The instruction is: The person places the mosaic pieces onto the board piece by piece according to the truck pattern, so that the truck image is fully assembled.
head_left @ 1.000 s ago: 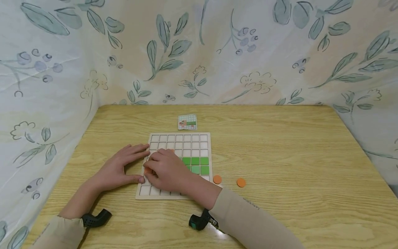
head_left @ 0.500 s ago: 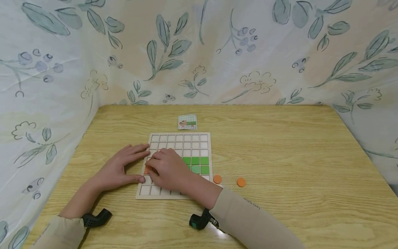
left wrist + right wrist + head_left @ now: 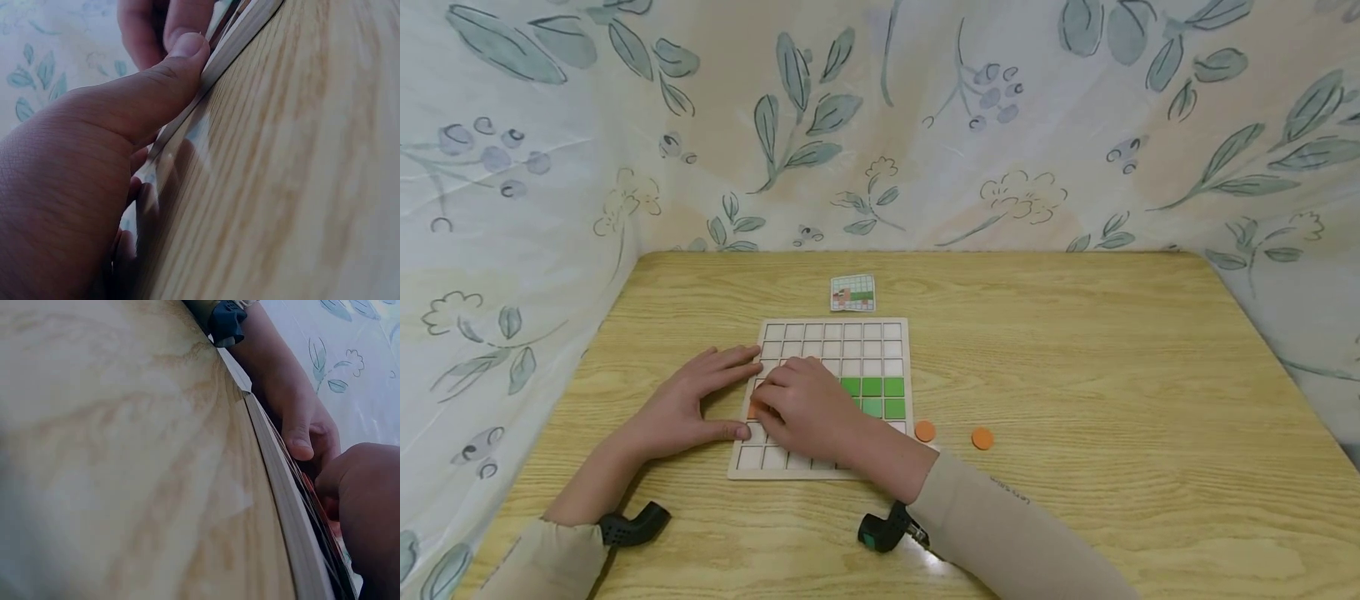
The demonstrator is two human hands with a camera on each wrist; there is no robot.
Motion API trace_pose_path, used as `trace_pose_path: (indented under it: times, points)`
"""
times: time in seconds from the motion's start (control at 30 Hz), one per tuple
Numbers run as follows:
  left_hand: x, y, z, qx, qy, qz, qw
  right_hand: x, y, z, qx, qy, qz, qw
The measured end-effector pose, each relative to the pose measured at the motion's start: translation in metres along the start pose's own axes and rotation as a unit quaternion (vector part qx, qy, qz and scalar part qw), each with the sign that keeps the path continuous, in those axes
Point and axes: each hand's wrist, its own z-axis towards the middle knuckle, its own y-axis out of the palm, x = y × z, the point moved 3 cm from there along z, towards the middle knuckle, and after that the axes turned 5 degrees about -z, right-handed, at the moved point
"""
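Leaf-printed cloth hangs round three sides of a pale wooden table (image 3: 1075, 350), and in the middle of it lies a gridded wooden board (image 3: 831, 342) with a small pattern card (image 3: 852, 293) just beyond its far edge. A block of green tiles (image 3: 872, 397) fills some cells on the board's right side. Two orange discs (image 3: 925, 431) sit on the table just off the board's near right corner, apart from each other.

The left hand (image 3: 688, 404) lies flat with straight fingers, its fingertips on the board's left edge and its thumb pressed against the rim, as the left wrist view shows (image 3: 187, 53); it grips nothing, only steadies. The right hand (image 3: 805, 408) is curled over the left-middle cells, knuckles up. An orange tile (image 3: 751, 411) peeks out at its fingertips, near the left rim. It seems to be pinched or pressed into its cell, though the fingers hide the contact.

To seat that tile well, I'd say keep the left hand bracing the rim so the board does not slide, square the tile to its cell, then press straight down without nudging the neighbouring pieces.
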Motion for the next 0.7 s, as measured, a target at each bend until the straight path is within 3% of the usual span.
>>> trace_pose_path:
  times: [0.23, 0.7]
  points:
    - [0.005, -0.003, 0.002, -0.003, 0.005, 0.002, 1.0000, 0.005, -0.013, -0.006, 0.006, 0.016, -0.010, 1.000]
    - [0.001, -0.002, 0.002, -0.006, -0.016, -0.002, 0.9998, 0.013, -0.029, -0.034, 0.001, 0.011, -0.019, 1.000]
